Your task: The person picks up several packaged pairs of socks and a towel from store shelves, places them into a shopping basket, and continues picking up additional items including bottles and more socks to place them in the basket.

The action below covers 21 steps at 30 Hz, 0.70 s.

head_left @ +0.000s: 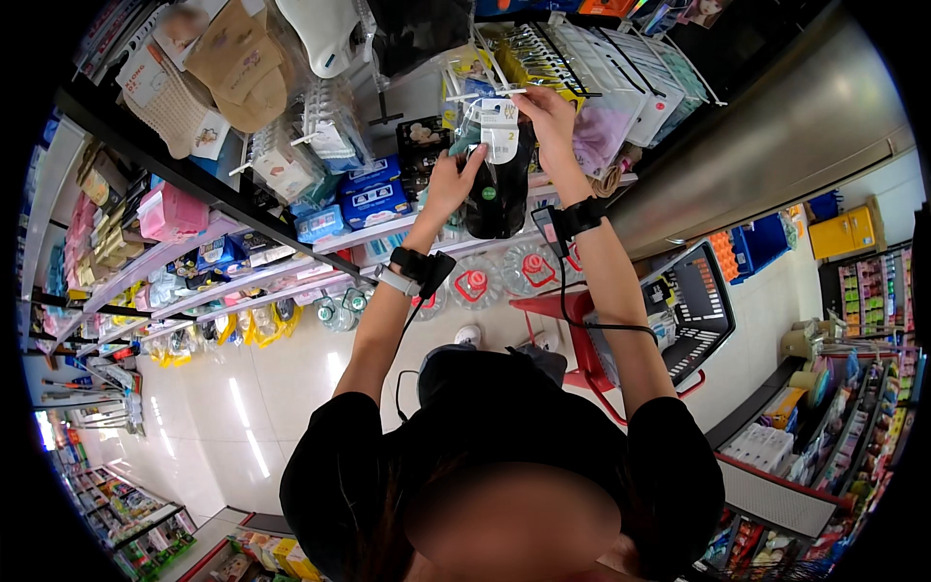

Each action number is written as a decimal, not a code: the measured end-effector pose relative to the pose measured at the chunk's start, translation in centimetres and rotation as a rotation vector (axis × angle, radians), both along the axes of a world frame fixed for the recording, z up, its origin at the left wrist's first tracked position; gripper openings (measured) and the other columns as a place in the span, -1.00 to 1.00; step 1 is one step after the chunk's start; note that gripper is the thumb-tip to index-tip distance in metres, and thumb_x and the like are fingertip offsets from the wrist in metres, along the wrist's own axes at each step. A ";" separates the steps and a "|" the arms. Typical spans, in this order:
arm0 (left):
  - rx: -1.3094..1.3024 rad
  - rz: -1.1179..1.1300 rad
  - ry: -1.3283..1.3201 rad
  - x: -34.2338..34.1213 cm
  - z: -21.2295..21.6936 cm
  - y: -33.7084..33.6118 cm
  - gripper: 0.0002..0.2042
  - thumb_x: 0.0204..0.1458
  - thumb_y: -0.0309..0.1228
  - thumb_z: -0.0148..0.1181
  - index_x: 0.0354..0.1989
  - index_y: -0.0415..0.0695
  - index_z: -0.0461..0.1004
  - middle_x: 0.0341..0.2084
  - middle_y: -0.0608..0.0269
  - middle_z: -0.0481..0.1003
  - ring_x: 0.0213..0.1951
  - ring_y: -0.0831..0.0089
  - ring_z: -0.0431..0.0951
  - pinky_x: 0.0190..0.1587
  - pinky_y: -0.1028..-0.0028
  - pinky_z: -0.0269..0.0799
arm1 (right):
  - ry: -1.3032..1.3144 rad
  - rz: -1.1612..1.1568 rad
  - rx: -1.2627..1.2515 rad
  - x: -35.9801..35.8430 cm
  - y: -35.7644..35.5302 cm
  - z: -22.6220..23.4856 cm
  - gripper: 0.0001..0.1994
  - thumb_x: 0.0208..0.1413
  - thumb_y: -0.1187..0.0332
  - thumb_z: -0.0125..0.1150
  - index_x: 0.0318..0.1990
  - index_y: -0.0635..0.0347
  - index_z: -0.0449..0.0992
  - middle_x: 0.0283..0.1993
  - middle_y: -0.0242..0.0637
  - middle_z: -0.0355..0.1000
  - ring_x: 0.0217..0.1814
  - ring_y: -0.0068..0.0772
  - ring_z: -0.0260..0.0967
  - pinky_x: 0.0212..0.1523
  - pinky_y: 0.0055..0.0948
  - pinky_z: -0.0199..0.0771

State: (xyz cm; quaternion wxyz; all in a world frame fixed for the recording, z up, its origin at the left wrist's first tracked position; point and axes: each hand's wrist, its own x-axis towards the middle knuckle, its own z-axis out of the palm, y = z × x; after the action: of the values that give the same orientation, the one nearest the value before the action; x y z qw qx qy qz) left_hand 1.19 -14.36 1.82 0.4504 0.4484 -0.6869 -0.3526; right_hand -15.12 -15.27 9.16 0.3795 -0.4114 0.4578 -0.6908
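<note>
A black packet (499, 194) with a white header card (499, 131) hangs upright before the shelf, its lower part dark with a small green spot; it looks like packed socks, but I cannot be sure. My left hand (454, 184) grips its left edge, thumb against the card. At the top right corner my right hand (551, 126) is closed, fingers close to the tip of a white display hook (495, 94). Whether the card is still on that hook I cannot tell. Both wrists carry black strapped devices with cables.
Beige socks (242, 63) hang at the upper left. Blue packs (373, 194) stand on the shelf below, and large clear bottles (475, 281) on the floor. A red and black shopping cart (689, 310) stands close on my right, by a metallic column (766, 145).
</note>
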 end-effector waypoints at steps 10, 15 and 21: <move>0.033 -0.001 -0.004 0.8 0.0 0.5 -0.48 -0.03 -0.04 0.09 -0.64 -0.39 0.38 -0.61 -0.15 0.33 -0.50 -0.01 0.35 -0.38 0.25 0.26 | 0.063 0.078 0.044 -0.3 0.2 0.0 -0.84 -0.09 0.52 0.23 -0.32 0.31 0.45 -0.39 -0.34 0.44 -0.40 -0.59 0.37 -0.42 -0.62 0.33; -0.012 0.023 0.046 0.2 1.2 0.2 -0.47 -0.04 -0.02 0.09 -0.67 -0.37 0.40 -0.59 -0.20 0.34 -0.49 -0.06 0.35 -0.36 0.23 0.27 | 0.050 -0.006 -0.001 -0.3 -0.6 -0.2 -0.85 -0.10 0.54 0.21 -0.32 0.33 0.45 -0.38 -0.30 0.45 -0.41 -0.58 0.38 -0.43 -0.62 0.34; 0.124 0.012 -0.016 0.1 0.1 -0.9 -0.45 -0.04 0.03 0.08 -0.57 -0.38 0.45 -0.58 -0.14 0.43 -0.48 0.08 0.44 -0.36 0.31 0.31 | 0.237 -0.143 -0.060 -1.1 -2.5 -1.9 -0.76 -0.22 0.47 0.29 -0.35 0.39 0.47 -0.44 -0.25 0.47 -0.44 -0.52 0.41 -0.39 -0.55 0.40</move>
State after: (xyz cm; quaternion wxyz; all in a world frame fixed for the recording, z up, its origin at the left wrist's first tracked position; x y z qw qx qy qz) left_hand 1.28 -15.28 1.93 0.4185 0.4822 -0.6646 -0.3881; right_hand -16.23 -17.74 7.27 0.2605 -0.4674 0.5067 -0.6759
